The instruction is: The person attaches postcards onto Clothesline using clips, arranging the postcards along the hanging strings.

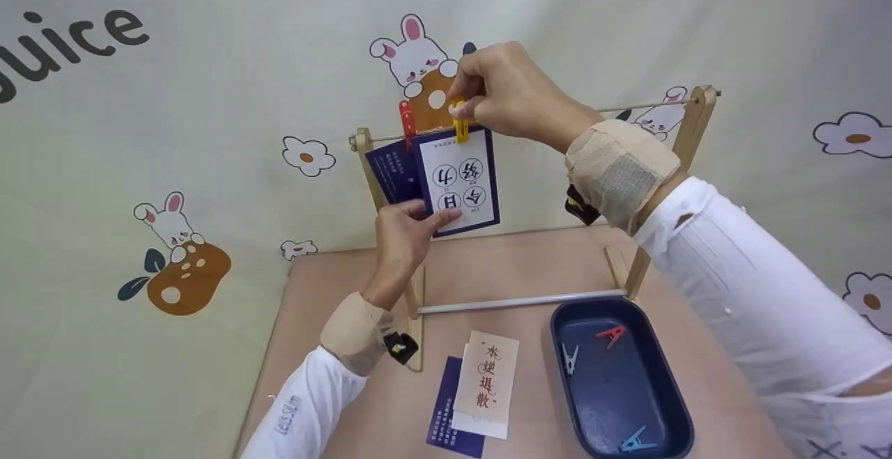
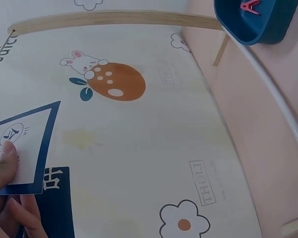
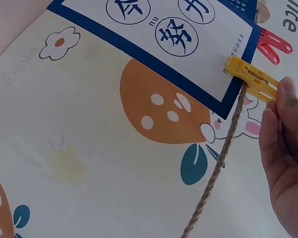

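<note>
A white card with a dark blue border (image 1: 460,182) hangs at the rope (image 3: 213,178) strung across a wooden frame. My left hand (image 1: 403,239) holds its lower left part, thumb on the front and fingers behind. At the card's top edge is a yellow clothespin (image 1: 460,130), its handle end pinched between thumb and fingers of my right hand (image 1: 512,93). In the right wrist view the clothespin's jaws overlap both card edge and rope. Just left, a red clothespin (image 1: 407,123) is on the rope above a tilted dark blue card (image 1: 392,170), partly hidden behind the white one.
The frame's right wooden post (image 1: 695,128) and white lower bar (image 1: 516,303) stand at the back of the table. In front, a dark blue tray (image 1: 562,382) holds red (image 1: 611,336), grey (image 1: 570,359) and blue (image 1: 635,440) clothespins. Left of it lie overlapping cards (image 1: 488,375).
</note>
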Available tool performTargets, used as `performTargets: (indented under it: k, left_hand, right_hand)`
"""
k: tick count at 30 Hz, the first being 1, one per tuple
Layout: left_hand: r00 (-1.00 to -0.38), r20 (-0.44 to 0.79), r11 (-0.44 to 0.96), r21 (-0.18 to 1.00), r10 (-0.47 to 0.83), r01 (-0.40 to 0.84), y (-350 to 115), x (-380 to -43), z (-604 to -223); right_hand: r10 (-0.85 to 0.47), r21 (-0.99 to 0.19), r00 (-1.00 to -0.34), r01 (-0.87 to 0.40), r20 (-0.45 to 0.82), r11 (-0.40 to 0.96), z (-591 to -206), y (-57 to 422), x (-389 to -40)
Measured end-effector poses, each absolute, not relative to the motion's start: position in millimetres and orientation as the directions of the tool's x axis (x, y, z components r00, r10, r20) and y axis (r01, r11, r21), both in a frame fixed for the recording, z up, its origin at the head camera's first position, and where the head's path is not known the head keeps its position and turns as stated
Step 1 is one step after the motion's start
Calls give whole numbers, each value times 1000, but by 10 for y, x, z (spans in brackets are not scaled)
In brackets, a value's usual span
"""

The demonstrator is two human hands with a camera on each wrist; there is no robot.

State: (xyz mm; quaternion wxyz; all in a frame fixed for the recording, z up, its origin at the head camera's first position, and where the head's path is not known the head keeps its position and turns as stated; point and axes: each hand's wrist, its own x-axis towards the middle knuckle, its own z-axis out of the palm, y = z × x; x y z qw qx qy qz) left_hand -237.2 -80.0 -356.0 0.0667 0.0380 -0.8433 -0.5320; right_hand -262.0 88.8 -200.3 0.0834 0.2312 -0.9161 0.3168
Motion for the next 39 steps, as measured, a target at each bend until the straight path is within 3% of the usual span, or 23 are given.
performTargets:
  k: [10,21,32,39]
  left_hand:
    - [-977,121,385,922,-178,44,-767,-2367,-3684]
    - [-976,79,287,958,-204,18,-784,-2311,-3769]
    - [-975,126,232,969,-183,82,-817,-2273,-3794]
    - [-977,99,226,973,-186,55,-819,-2236,-3846]
  right_hand:
    - [-377,-540,-892,-452,251,710,-2043,900,-2631]
    - [-394,-537,-890,-452,228,712,-2081,930,-2623]
    - [-438,-511,-858,-513,269,690,-2075,940,-2631]
    - [-368,-477,-853,-515,371,712,-2097,925,-2535]
